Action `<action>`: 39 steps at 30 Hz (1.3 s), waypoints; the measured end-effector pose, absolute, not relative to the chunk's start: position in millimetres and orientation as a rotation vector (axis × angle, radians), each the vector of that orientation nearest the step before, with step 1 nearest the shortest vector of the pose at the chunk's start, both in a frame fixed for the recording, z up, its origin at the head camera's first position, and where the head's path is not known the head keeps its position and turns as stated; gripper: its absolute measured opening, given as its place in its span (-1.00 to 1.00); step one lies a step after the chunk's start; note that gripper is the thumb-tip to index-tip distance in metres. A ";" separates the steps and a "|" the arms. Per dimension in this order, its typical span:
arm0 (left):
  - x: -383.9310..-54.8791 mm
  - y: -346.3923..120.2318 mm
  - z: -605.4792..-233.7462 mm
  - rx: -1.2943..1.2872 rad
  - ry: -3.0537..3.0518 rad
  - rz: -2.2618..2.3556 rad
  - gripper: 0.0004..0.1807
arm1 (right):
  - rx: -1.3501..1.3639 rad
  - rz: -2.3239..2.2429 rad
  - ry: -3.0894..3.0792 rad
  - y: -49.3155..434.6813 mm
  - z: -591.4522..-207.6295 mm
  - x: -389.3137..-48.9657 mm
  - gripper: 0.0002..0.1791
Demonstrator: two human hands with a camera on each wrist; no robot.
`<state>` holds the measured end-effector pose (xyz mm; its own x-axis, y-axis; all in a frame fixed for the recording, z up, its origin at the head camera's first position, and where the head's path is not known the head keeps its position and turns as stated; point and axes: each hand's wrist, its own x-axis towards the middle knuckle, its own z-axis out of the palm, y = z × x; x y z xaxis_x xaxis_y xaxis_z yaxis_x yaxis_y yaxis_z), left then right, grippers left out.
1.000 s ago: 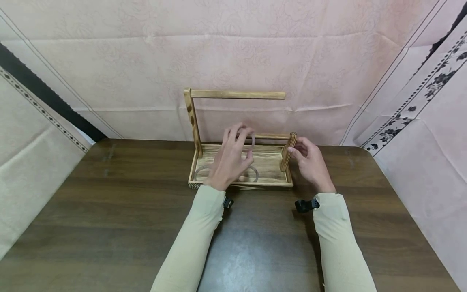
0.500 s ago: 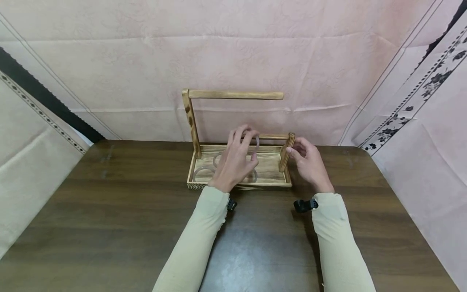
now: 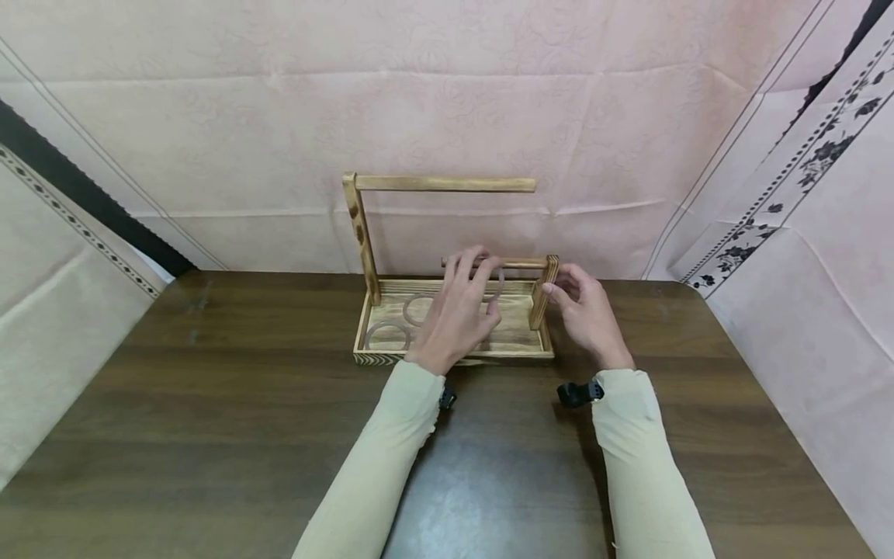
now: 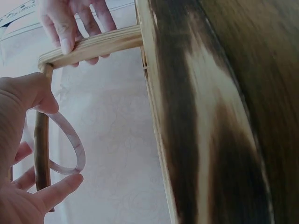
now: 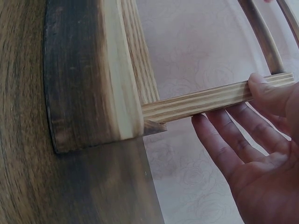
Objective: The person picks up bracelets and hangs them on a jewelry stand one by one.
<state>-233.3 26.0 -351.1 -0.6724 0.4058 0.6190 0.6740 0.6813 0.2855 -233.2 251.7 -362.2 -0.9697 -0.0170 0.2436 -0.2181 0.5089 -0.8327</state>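
Observation:
A two-tier wooden stand with a tray base (image 3: 513, 356) is at the table's far edge. My left hand (image 3: 454, 314) pinches a pale translucent bangle (image 4: 80, 148) between thumb and fingers. In the left wrist view, the lower rod (image 4: 42, 149) passes through the bangle. My right hand (image 3: 592, 317) grips the short post (image 3: 542, 299) that carries this rod, its thumb (image 5: 259, 86) on one face and fingers beneath. Two more bangles lie in the tray: a front-left bangle (image 3: 387, 323) and another bangle (image 3: 407, 317) beside my left hand, which partly covers it.
A taller post (image 3: 362, 241) at the stand's left carries the upper rod (image 3: 447, 184) above my left hand. Patterned pink cloth (image 3: 279, 155) hangs right behind the stand. The brown wooden table (image 3: 209, 411) extends in front and to both sides.
My left hand has moved to the right along the lower rod with the bangle, uncovering its left end and more of the tray's bangles. My right hand keeps its grip on the short post.

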 end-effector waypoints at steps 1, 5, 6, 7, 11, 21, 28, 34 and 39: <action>-233.1 27.3 -351.4 -0.835 -2.372 -0.686 -0.31 | 0.197 1.443 -2.550 251.8 -362.3 -233.0 -0.65; -233.2 31.1 -352.0 -0.831 -2.373 -0.675 -0.30 | 0.193 1.436 -2.555 252.2 -362.9 -232.8 -0.64; -233.5 31.9 -352.1 -0.830 -2.374 -0.672 -0.30 | 0.196 1.435 -2.554 252.1 -362.7 -232.4 -0.64; -233.9 32.5 -352.1 -0.829 -2.375 -0.669 -0.30 | 0.198 1.436 -2.550 252.2 -363.0 -232.6 -0.64; -234.7 34.9 -352.0 -0.831 -2.378 -0.664 -0.30 | 0.210 1.442 -2.536 252.3 -363.9 -233.3 -0.64; -238.0 41.4 -348.5 -0.871 -2.384 -0.632 -0.35 | 0.220 1.453 -2.536 252.7 -363.1 -232.8 -0.64; -239.6 45.9 -344.0 -0.893 -2.405 -0.597 -0.36 | 0.230 1.448 -2.530 250.9 -362.0 -234.0 -0.65; -241.1 49.4 -342.0 -0.913 -2.419 -0.571 -0.36 | 0.233 1.462 -2.532 250.1 -361.1 -233.3 -0.64; -242.1 54.6 -341.3 -0.940 -2.445 -0.552 -0.37 | 0.223 1.482 -2.535 251.4 -360.0 -231.2 -0.63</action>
<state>-242.1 54.6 -341.3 -0.6602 0.5152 0.5466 0.7001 0.6857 0.1992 -231.2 251.4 -360.0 -0.9694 -0.0310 0.2435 -0.2274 0.4872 -0.8432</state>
